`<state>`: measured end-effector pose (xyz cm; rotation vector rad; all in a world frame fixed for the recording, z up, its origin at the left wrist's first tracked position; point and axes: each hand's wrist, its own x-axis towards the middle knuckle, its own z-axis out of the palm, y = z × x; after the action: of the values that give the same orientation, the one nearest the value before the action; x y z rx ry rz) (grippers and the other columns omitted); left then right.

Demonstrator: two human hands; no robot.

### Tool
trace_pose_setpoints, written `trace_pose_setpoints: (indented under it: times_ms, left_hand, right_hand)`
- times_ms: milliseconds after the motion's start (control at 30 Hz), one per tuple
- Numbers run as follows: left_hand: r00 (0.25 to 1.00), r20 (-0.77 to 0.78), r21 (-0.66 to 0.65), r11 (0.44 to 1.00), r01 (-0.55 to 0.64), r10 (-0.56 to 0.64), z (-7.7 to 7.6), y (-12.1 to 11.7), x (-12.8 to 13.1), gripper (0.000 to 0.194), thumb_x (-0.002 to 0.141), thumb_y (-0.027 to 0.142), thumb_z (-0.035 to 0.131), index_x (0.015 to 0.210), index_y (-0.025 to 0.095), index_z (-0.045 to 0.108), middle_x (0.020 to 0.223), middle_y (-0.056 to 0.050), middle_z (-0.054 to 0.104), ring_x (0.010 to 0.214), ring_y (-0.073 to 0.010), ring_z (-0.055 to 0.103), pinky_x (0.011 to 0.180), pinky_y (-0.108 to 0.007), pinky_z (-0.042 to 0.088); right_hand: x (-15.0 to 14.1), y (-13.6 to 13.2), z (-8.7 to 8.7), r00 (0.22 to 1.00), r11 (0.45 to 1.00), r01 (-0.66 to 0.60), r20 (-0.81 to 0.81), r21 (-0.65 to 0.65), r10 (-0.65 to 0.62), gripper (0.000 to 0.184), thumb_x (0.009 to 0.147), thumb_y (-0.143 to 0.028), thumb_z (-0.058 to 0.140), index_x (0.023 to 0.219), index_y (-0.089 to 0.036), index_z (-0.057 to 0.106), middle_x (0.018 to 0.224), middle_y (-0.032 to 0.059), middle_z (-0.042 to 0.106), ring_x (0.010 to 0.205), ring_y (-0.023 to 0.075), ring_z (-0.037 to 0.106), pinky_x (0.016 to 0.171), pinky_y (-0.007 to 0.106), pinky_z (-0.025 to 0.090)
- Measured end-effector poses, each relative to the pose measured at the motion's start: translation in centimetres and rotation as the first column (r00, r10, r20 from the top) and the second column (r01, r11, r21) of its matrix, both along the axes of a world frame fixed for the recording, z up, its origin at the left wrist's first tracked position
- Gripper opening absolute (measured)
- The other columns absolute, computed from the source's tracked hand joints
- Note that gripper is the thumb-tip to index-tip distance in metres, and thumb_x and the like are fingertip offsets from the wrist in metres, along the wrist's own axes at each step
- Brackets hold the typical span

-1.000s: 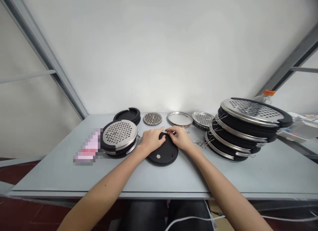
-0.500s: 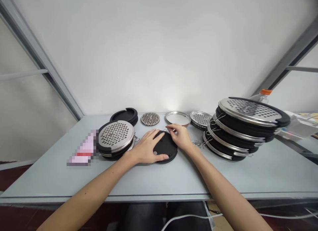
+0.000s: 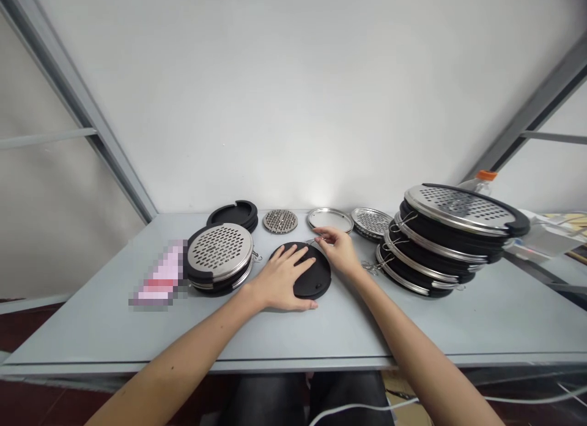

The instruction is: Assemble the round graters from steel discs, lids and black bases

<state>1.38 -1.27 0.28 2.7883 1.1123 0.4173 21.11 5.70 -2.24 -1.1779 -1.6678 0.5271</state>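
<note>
A round black disc (image 3: 314,273) lies flat on the grey table (image 3: 293,328) in front of me. My left hand (image 3: 282,278) rests flat on its left half, fingers spread and open. My right hand (image 3: 338,250) sits at the disc's far right edge. Its fingers are pinched on a small metal wire clip (image 3: 312,239) at the rim. To the left stands a short stack of black discs topped by a perforated metal plate (image 3: 221,250).
A tall leaning stack of black discs with metal plates (image 3: 452,236) stands at the right. Along the back lie black discs (image 3: 233,214), a small perforated disc (image 3: 280,220), a metal ring lid (image 3: 329,219) and perforated plates (image 3: 372,221). A blurred pink item (image 3: 160,276) lies left.
My left hand drew back from the disc's far edge and now lies flat and spread on the disc. My right hand stays at the rim with the clip.
</note>
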Motion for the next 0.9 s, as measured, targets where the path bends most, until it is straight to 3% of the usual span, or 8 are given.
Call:
trace_pose_setpoints:
  times_ms: [133,267,367,533,733,900]
  left_hand:
    - [1.0,0.026,-0.011,1.0,-0.01,0.01,0.2,0.0,-0.1,0.087,0.067,0.06,0.067,0.141,0.024,0.037,0.15,-0.01,0.032,0.137,-0.0341,0.028,0.113,-0.05,0.019]
    - [0.999,0.037,-0.029,0.999,-0.034,0.035,0.3,0.1,-0.4,0.087,0.068,0.059,0.067,0.142,0.026,0.035,0.151,-0.008,0.032,0.137,-0.0342,0.029,0.113,-0.051,0.02]
    - [0.998,0.061,-0.018,0.999,-0.034,0.035,0.3,0.3,-0.5,0.088,0.069,0.06,0.066,0.142,0.024,0.035,0.15,-0.009,0.033,0.136,-0.0339,0.031,0.112,-0.05,0.022]
    - [0.994,0.083,0.022,0.997,-0.08,0.078,-0.1,0.6,-0.3,0.091,0.069,0.063,0.064,0.142,0.018,0.035,0.147,-0.013,0.037,0.135,-0.0339,0.032,0.112,-0.048,0.023]
    - [0.991,0.083,0.023,0.994,-0.11,0.108,-0.3,0.6,0.0,0.092,0.068,0.064,0.063,0.142,0.016,0.035,0.145,-0.014,0.039,0.135,-0.0344,0.032,0.113,-0.049,0.022]
    - [0.985,0.135,0.0,0.994,-0.109,0.108,0.3,0.6,0.0,0.088,0.07,0.061,0.064,0.141,0.017,0.037,0.143,-0.011,0.043,0.133,-0.0296,0.037,0.112,-0.043,0.026]
  right_hand:
    - [0.4,0.4,-0.4,0.996,0.997,0.014,-0.088,-0.08,-0.021,0.034,0.072,-0.034,0.067,0.098,-0.013,0.069,0.082,0.0092,0.071,0.073,0.0199,0.065,0.074,0.036,0.052]
    - [0.7,0.3,-0.1,0.998,0.995,0.064,-0.022,-0.08,-0.066,0.037,0.071,-0.04,0.068,0.096,-0.013,0.069,0.074,0.0064,0.068,0.069,0.0197,0.063,0.072,0.036,0.051]
    - [0.5,0.0,0.3,0.999,0.994,0.026,-0.017,-0.103,-0.028,0.037,0.072,-0.04,0.067,0.096,-0.013,0.069,0.073,0.0052,0.067,0.071,0.019,0.062,0.072,0.034,0.05]
    - [-0.4,-0.6,0.5,0.998,0.996,-0.053,0.017,-0.069,0.055,0.032,0.076,-0.035,0.061,0.098,-0.014,0.069,0.075,0.0037,0.065,0.069,0.0169,0.061,0.07,0.031,0.049]
    - [-0.7,-0.6,0.1,0.993,0.999,-0.034,0.115,-0.037,0.038,0.03,0.079,-0.033,0.056,0.098,-0.014,0.07,0.073,0.003,0.063,0.069,0.0168,0.058,0.071,0.031,0.048]
    - [-0.8,-0.8,0.4,0.991,0.999,-0.012,0.135,-0.037,0.017,0.031,0.081,-0.035,0.054,0.1,-0.014,0.068,0.073,0.0035,0.063,0.069,0.0174,0.058,0.069,0.031,0.046]
